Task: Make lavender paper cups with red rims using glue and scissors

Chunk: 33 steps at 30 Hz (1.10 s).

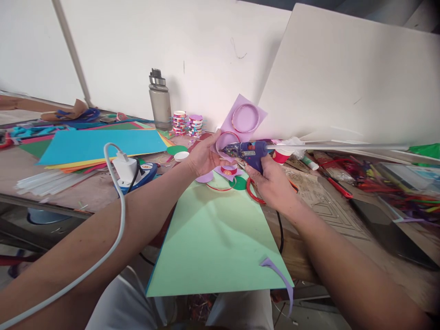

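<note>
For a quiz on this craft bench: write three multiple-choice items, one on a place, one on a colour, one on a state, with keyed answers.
1. Where does the water bottle stand?
A. against the back wall, behind the blue sheet
B. on the light green sheet
C. on the floor

2. What colour is the body of the glue gun?
A. yellow
B. white
C. blue

3. What is the right hand doing?
A. resting flat on the table
B. gripping the glue gun
C. holding the scissors

Answers: 1 A, the bottle is upright by the wall past the blue sheet. 2 C, its casing is blue. 3 B, its fingers wrap the gun while the left hand holds the purple paper with rings at the nozzle.
</note>
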### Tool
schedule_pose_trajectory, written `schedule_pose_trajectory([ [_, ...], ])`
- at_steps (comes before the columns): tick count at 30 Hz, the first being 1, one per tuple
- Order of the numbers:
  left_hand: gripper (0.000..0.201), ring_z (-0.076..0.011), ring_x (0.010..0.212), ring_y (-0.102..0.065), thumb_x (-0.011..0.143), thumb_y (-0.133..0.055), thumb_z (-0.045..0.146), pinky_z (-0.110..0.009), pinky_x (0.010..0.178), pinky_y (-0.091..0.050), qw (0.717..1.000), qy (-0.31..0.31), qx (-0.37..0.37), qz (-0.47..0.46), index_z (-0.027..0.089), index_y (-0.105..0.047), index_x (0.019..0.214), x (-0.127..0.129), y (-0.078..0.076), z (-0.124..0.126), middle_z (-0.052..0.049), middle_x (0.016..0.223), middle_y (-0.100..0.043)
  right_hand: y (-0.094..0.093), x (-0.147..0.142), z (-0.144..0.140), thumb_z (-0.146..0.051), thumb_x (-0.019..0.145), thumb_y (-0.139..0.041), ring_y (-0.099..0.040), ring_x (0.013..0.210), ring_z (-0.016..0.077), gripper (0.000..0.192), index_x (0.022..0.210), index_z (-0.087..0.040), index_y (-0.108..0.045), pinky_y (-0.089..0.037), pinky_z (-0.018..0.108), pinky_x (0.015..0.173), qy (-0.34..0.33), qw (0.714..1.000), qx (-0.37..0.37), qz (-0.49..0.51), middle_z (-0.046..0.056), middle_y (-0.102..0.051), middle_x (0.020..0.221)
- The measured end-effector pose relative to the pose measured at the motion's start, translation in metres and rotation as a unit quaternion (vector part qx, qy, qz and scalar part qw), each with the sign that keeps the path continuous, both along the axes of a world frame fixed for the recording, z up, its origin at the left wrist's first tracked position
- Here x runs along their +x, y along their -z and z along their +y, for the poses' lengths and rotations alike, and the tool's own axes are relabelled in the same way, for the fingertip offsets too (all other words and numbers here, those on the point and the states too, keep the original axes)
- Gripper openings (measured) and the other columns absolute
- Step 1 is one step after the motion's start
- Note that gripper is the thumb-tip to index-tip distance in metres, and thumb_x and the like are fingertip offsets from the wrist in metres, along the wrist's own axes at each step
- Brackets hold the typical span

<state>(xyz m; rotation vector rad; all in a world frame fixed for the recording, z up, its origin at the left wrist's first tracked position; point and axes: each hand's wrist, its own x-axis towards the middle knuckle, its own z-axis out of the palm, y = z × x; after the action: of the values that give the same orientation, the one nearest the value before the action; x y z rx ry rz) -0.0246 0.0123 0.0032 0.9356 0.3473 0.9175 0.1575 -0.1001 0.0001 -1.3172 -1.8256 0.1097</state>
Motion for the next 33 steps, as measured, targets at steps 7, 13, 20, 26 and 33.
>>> schedule_pose_trajectory([
  [7, 0.050, -0.0289, 0.097, -0.077, 0.098, -0.055, 0.056, -0.051, 0.098, -0.059, 1.000, -0.029, -0.009, 0.003, 0.013, -0.068, 0.121, -0.001, -0.003, -0.001, -0.015, 0.098, -0.080, -0.006, 0.002, -0.003, -0.038, 0.095, -0.054, -0.066, 0.090, 0.0308, 0.033, 0.121, -0.021, -0.063, -0.053, 0.043, 0.079, 0.021, 0.999, -0.020, -0.030, 0.012, -0.073, 0.101],
  [13, 0.046, -0.0257, 0.083, -0.078, 0.101, -0.051, 0.051, -0.046, 0.087, -0.063, 1.000, -0.002, 0.010, 0.026, 0.011, -0.071, 0.115, 0.002, 0.002, -0.001, -0.015, 0.094, -0.080, -0.005, 0.001, -0.003, -0.038, 0.095, -0.053, -0.066, 0.094, 0.0323, 0.034, 0.122, -0.020, -0.063, -0.053, 0.046, 0.084, 0.024, 0.999, -0.006, -0.030, 0.013, -0.073, 0.107],
  [20, 0.041, -0.0270, 0.077, -0.078, 0.101, -0.054, 0.048, -0.041, 0.073, -0.065, 0.998, 0.028, 0.029, 0.048, 0.012, -0.073, 0.108, 0.005, 0.008, -0.003, -0.014, 0.087, -0.079, -0.004, 0.001, -0.002, -0.039, 0.096, -0.052, -0.064, 0.103, 0.0336, 0.038, 0.126, -0.018, -0.062, -0.052, 0.049, 0.089, 0.011, 1.000, 0.011, -0.011, 0.015, -0.072, 0.114],
  [26, 0.040, -0.0249, 0.079, -0.078, 0.101, -0.054, 0.047, -0.045, 0.081, -0.065, 0.999, 0.008, 0.027, 0.031, 0.013, -0.073, 0.109, 0.002, 0.006, -0.001, -0.013, 0.094, -0.080, -0.004, 0.002, -0.001, -0.036, 0.095, -0.053, -0.065, 0.098, 0.0326, 0.036, 0.124, -0.019, -0.064, -0.052, 0.047, 0.088, 0.015, 0.999, -0.004, -0.036, 0.013, -0.073, 0.109],
  [33, 0.038, -0.0255, 0.089, -0.078, 0.098, -0.060, 0.046, -0.045, 0.087, -0.064, 0.998, -0.043, 0.019, 0.037, 0.014, -0.069, 0.117, -0.002, 0.002, 0.000, -0.012, 0.098, -0.079, -0.015, 0.009, -0.005, -0.039, 0.096, -0.052, -0.066, 0.089, 0.0310, 0.034, 0.121, -0.017, -0.064, -0.053, 0.043, 0.082, 0.021, 0.996, -0.053, -0.069, 0.013, -0.074, 0.101],
])
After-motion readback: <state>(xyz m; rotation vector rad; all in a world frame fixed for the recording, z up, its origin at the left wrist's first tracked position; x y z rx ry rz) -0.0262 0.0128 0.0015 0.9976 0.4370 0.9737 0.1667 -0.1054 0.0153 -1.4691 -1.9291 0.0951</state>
